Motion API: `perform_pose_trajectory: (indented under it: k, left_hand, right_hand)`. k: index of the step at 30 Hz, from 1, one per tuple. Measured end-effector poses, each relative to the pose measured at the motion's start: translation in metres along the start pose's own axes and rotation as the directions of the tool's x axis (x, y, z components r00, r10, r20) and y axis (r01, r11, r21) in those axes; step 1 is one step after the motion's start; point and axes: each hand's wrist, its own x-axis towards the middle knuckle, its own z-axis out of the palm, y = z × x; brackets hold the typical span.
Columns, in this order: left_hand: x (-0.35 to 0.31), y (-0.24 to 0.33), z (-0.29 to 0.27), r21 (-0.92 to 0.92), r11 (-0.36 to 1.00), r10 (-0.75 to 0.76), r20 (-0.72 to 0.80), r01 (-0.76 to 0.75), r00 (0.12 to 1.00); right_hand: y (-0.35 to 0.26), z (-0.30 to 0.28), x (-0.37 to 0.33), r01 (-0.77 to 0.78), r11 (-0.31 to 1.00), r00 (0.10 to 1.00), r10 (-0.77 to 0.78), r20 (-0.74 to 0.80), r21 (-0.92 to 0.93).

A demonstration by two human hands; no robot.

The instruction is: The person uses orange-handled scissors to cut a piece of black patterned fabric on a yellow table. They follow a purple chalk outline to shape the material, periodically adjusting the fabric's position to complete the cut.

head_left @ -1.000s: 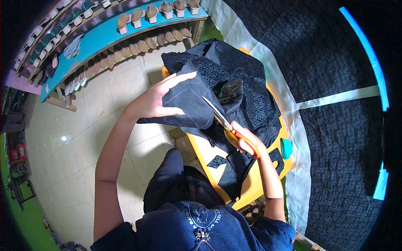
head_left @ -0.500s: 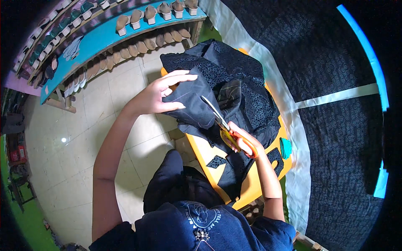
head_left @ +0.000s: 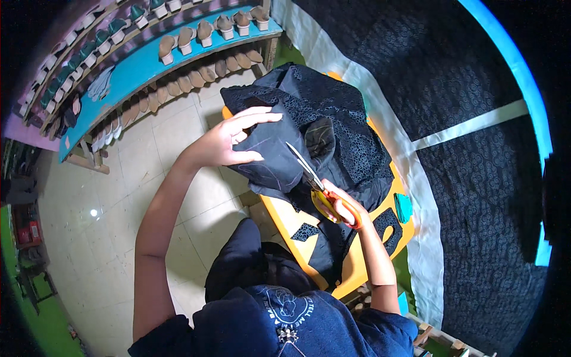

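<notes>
My left hand (head_left: 229, 140) grips the edge of a black cloth (head_left: 270, 152), which bears thin pale curved lines, with its thumb and fingers spread along the edge. In my right hand (head_left: 342, 201) is a pair of scissors (head_left: 304, 162) with orange and yellow handles. Their blades look nearly closed and point up and left over the cloth; I cannot tell if they touch it. Black lacy fabric (head_left: 363, 143) lies heaped behind on a yellow table (head_left: 279, 211). A small lacy offcut (head_left: 304, 232) rests near the table's left edge.
A green folded piece (head_left: 403, 208) and a black lacy cutout (head_left: 389, 229) lie at the table's right. Shelves with shoes and shoe forms (head_left: 205, 33) line the far left, including a blue bench (head_left: 143, 53). Dark patterned material (head_left: 476, 172) with pale borders spreads at right.
The whole view has shifted slightly. My left hand keeps its grip on the cloth, and the scissors stay in my right hand at almost the same spot over it.
</notes>
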Motion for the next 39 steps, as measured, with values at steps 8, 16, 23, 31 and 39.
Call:
perform_pose_trajectory:
  k: [8,16,23,31,39]
  left_hand:
    - [0.03,0.023,0.001,-0.028,0.996,-0.082,0.091,0.085,0.993]
    - [0.063,0.021,-0.004,0.068,0.997,0.004,0.229,-0.021,0.973]
    - [0.099,0.015,-0.014,0.097,0.992,0.049,0.312,-0.083,0.949]
    - [0.136,0.017,-0.022,0.067,0.982,0.133,0.424,-0.177,0.896]
    - [0.152,0.021,-0.02,0.0,0.987,0.14,0.496,-0.161,0.857]
  right_hand:
    - [0.012,0.001,-0.009,0.138,0.982,0.99,-0.132,-0.052,0.13]
    - [-0.008,0.002,-0.014,0.151,0.984,0.978,-0.136,-0.158,0.091]
    - [-0.005,-0.003,-0.015,0.001,0.989,0.961,0.04,-0.273,0.15]
    - [-0.026,0.0,-0.005,0.112,0.994,0.876,-0.093,-0.473,0.013]
    - [-0.01,0.008,0.005,0.298,0.952,0.822,-0.219,-0.526,0.068]
